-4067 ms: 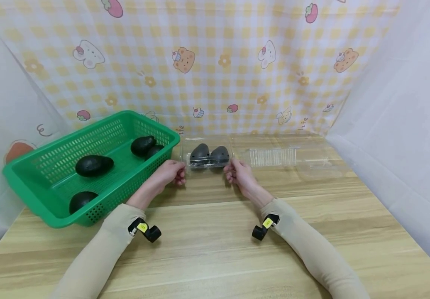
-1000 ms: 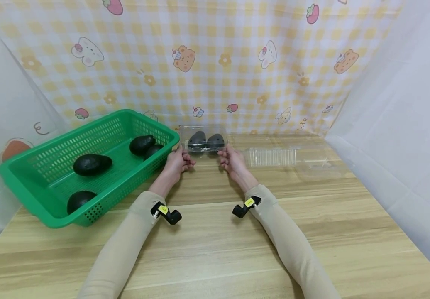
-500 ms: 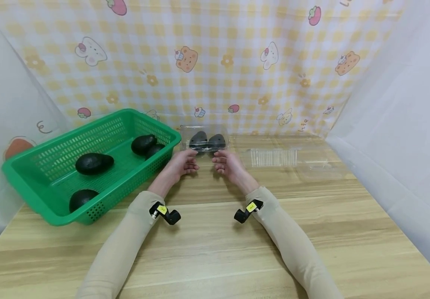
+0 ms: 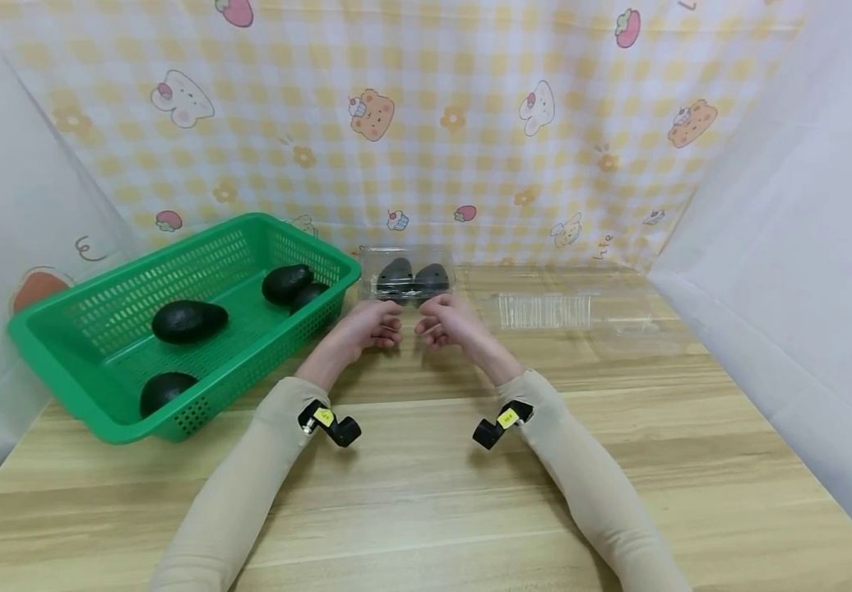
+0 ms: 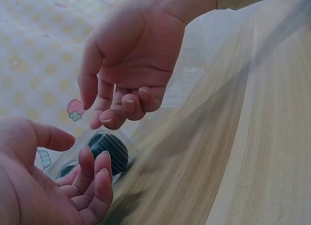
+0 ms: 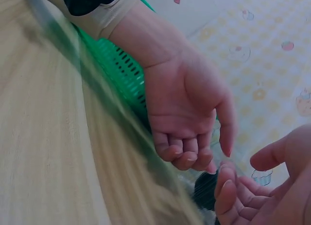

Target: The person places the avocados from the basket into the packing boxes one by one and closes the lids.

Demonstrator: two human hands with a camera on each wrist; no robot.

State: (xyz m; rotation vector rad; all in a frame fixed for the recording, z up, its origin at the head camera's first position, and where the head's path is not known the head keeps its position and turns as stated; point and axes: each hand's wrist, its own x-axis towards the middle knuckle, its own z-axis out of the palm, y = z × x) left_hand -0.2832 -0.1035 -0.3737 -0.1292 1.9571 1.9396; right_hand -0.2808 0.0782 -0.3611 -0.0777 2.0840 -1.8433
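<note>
A clear plastic clamshell box [image 4: 370, 265] stands at the back of the table, against the curtain. Two dark avocados [image 4: 431, 278] show through its walls. In front of the box, my left hand [image 4: 367, 326] hovers with loosely bent fingers and nothing in them. Facing it from the other side, my right hand [image 4: 457, 326] is likewise bare, its fingers loosely curled. The wrist views show both palms turned toward each other, with the left hand [image 5: 41, 179] and the right hand [image 5: 133, 64] apart and the box behind them.
On the left, a green plastic basket [image 4: 241, 374] holds several avocados [image 4: 189, 321]. More clear plastic containers [image 4: 544, 311] lie at the back right. A checked curtain [image 4: 426, 181] closes off the rear, and a white sheet [image 4: 789, 230] hangs at the right.
Between the first frame and a second ago, both hands moved the clamshell box with its avocados back toward the curtain. Since then the hands have let go and drawn slightly toward each other, in front of it.
</note>
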